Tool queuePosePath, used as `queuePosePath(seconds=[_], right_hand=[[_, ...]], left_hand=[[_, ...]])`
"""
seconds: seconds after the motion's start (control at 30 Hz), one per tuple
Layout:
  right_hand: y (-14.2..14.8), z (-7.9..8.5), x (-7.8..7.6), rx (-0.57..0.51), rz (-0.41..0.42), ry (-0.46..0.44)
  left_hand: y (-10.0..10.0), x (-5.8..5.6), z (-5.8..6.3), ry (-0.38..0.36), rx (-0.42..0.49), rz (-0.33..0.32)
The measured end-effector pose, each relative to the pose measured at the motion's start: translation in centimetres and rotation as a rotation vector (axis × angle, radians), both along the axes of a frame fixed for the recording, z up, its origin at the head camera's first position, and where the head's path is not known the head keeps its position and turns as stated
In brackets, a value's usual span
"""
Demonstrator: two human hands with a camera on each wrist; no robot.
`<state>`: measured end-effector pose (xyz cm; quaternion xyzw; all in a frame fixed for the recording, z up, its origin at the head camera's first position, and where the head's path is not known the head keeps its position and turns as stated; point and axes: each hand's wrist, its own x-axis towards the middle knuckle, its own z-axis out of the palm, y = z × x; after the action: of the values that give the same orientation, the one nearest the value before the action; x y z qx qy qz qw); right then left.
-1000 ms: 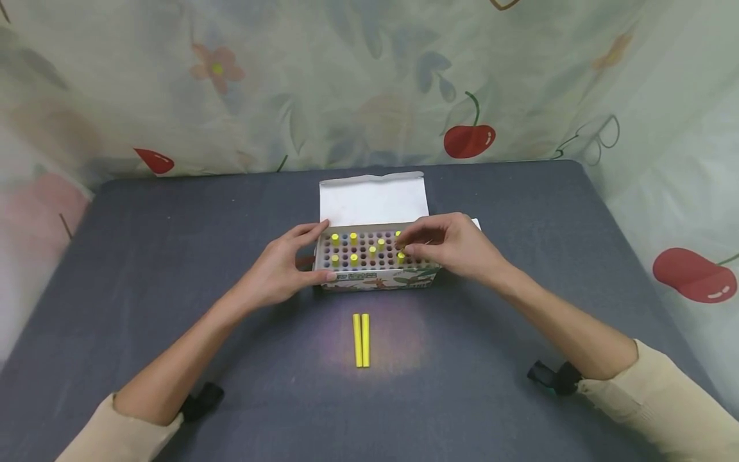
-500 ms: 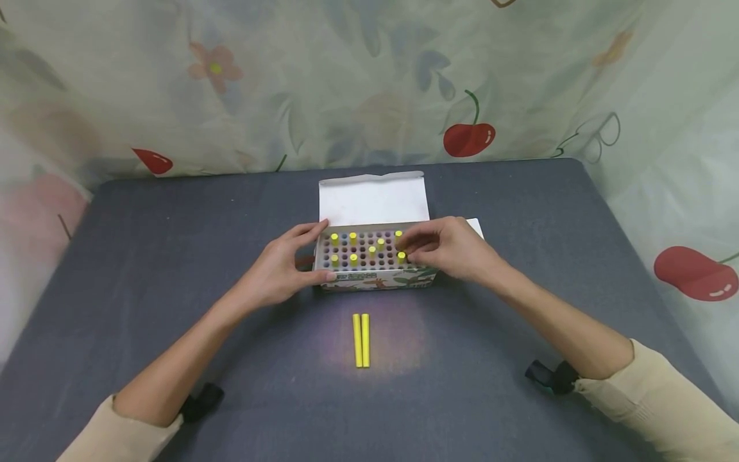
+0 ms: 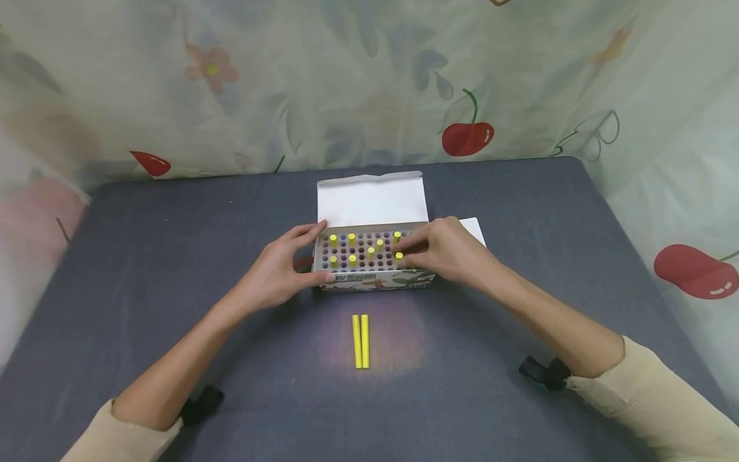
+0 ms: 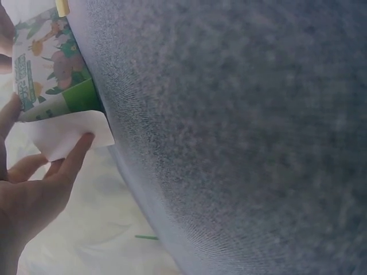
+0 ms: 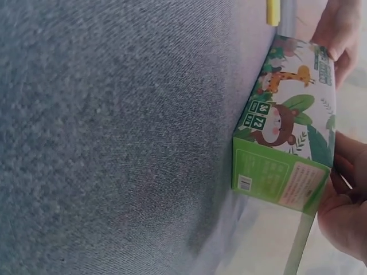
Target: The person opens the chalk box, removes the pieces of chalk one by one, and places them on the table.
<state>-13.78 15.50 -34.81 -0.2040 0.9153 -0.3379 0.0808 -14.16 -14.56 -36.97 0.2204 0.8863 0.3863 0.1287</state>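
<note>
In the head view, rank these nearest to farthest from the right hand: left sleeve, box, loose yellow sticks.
1. Box: its right end is under the right hand.
2. Loose yellow sticks: on the table, below the box in view.
3. Left sleeve: bottom-left corner.

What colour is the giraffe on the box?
Orange; the giraffe shows best in the right wrist view.

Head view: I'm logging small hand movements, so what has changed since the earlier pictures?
The right hand has shifted slightly left over the box, showing more of the white side flap. Any grasp or release is hidden. The left hand remains on the box's left end; the two loose yellow sticks lie as before.
</note>
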Motion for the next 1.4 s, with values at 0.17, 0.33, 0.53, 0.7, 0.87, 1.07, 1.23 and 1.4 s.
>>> queuePosePath(seconds=[0.17, 0.33, 0.53, 0.7, 0.87, 1.07, 1.23, 1.4], right_hand=[[-0.13, -0.08, -0.02, 0.001, -0.027, 0.018], [-0.15, -0.23, -0.03, -0.013, -0.017, 0.045], [-0.18, -0.34, 0.1, -0.011, -0.007, 0.066], [-0.35, -0.39, 0.28, 0.014, -0.007, 0.096], [-0.33, -0.43, 0.29, 0.032, -0.001, 0.113], [-0.34, -0.39, 0.27, -0.002, 0.017, 0.123], [-0.38, -0.54, 0.43, -0.078, -0.009, 0.095], [-0.22, -0.7, 0.55, -0.153, -0.048, 0.105]], left_hand=[[0.06, -0.06, 0.09, 0.008, -0.013, -0.002], [0.03, -0.09, 0.12, 0.008, -0.017, -0.005], [0.04, -0.16, 0.06, 0.008, -0.011, -0.009], [0.03, -0.09, 0.19, 0.001, -0.006, -0.008], [0.0, -0.1, 0.23, 0.003, -0.012, -0.006], [-0.04, -0.12, 0.44, 0.007, -0.03, -0.003], [-0.01, -0.12, 0.48, 0.007, -0.033, -0.011], [-0.02, -0.13, 0.46, 0.015, -0.035, -0.015]])
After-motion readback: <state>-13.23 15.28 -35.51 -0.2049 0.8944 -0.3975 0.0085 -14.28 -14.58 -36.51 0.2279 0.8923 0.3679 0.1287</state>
